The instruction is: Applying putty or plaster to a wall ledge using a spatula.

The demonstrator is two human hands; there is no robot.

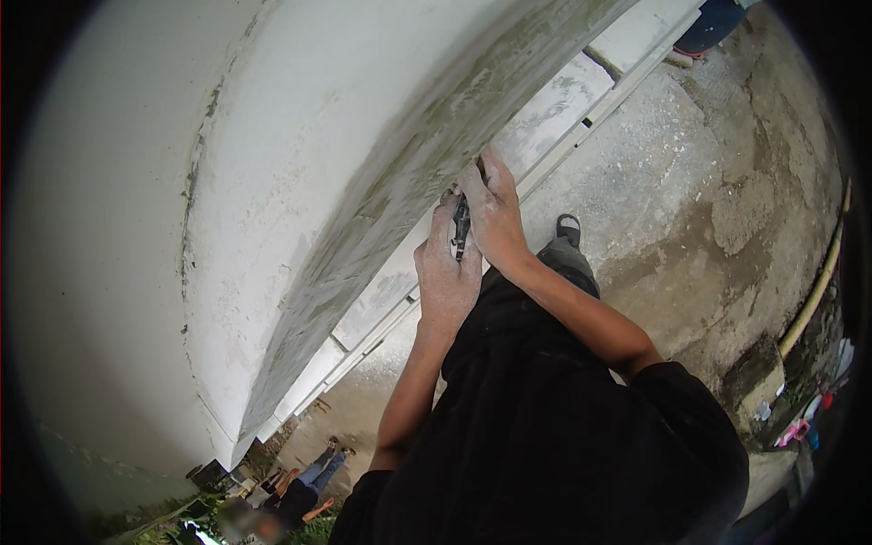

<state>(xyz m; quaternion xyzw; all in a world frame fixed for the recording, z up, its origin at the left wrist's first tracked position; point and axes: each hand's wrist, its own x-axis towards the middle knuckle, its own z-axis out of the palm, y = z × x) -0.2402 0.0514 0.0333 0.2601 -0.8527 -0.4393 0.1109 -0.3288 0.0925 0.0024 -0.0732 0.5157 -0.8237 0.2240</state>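
Note:
My left hand [450, 277] and my right hand [493, 218], both coated in whitish dust, are close together in front of the wall. Between them shows a slim black tool handle [461, 227], with the fingers of both hands curled about it. Whatever is at the far end of the handle is hidden behind my fingers, so the tool's kind does not show. The fingertips are at the lower edge of a damp grey plastered band [400, 195] on the white wall [300, 109].
Below the band runs a whitish ledge [561, 102], with a narrow rail [545, 168] along it. Stained concrete floor [672, 163] lies beyond, with my sandalled foot [569, 229] on it. Another person [304, 490] is at the lower left. A yellowish pipe [822, 282] curves along the right.

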